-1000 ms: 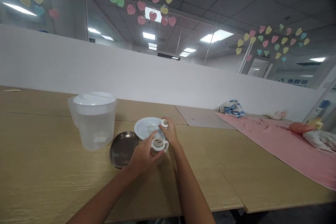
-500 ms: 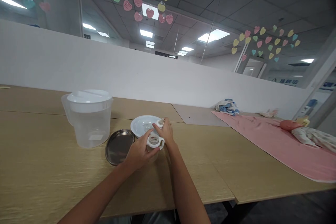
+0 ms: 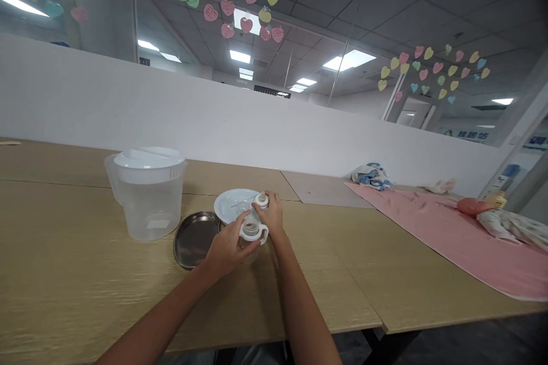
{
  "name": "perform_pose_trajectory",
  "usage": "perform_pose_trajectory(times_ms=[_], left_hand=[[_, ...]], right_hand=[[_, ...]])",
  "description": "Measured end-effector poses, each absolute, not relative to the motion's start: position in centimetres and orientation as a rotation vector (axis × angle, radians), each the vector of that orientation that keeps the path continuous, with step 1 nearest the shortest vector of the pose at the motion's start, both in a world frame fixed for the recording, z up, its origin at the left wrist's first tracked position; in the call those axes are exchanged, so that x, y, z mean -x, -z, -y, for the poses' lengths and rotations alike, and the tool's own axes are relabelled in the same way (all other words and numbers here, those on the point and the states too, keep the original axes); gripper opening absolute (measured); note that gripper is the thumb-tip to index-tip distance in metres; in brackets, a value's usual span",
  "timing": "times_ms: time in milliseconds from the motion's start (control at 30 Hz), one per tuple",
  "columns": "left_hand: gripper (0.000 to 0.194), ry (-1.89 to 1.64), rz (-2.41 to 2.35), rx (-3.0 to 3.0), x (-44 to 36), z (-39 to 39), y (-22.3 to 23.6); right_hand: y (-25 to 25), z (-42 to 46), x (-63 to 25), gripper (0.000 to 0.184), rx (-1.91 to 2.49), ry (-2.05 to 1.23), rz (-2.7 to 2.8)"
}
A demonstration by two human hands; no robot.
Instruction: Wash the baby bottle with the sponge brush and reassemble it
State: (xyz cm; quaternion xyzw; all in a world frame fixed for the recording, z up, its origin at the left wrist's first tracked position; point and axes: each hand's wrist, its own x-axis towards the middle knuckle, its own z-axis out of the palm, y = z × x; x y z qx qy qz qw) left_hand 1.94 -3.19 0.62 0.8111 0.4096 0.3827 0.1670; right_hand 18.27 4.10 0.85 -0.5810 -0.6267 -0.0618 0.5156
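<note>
My left hand is wrapped round a clear baby bottle with a white handled collar. The bottle stands upright and its threaded mouth is uncovered. Just beyond it, my right hand grips a white bottle ring with a teat, held apart from the bottle's mouth. Behind both hands lies a white plate, partly covered by them. On this plate is a small clear dome-shaped piece, with a thin stick-like thing beside it. To the left of the bottle is an oval metal tray.
A large translucent lidded pitcher stands left of the tray. Along the right side of the wooden table lies a pink cloth, with a bundled blue-and-white cloth near its far end. A low white wall runs behind the table.
The view has shifted very slightly. My right hand has turned the teat ring a little, and more of the clear piece on the plate shows. Both holds stay the same.
</note>
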Motion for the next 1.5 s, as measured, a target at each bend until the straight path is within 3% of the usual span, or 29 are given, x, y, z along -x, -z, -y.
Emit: perform_pose_trajectory(times_ms=[400,1100,1300,1500], left_hand=[[0.063,-1.087,-1.157,-2.323,-1.78,2.93,-0.42],[0.063,-1.086,-1.109,-2.281,-1.76,2.77,-0.20],[0.062,-1.085,-1.138,-2.293,-1.79,2.79,-0.28],[0.062,-1.082,-1.169,-2.313,-1.80,2.98,-0.46]], right_hand=[[-0.68,-4.54,-18.31,0.017,1.314,0.178,1.423],[-0.45,-4.60,-18.53,0.015,1.380,0.203,1.384],[-0.34,-4.54,-18.57,0.037,1.307,0.229,1.462],[-0.41,-4.57,-18.67,0.043,1.266,0.196,1.586]])
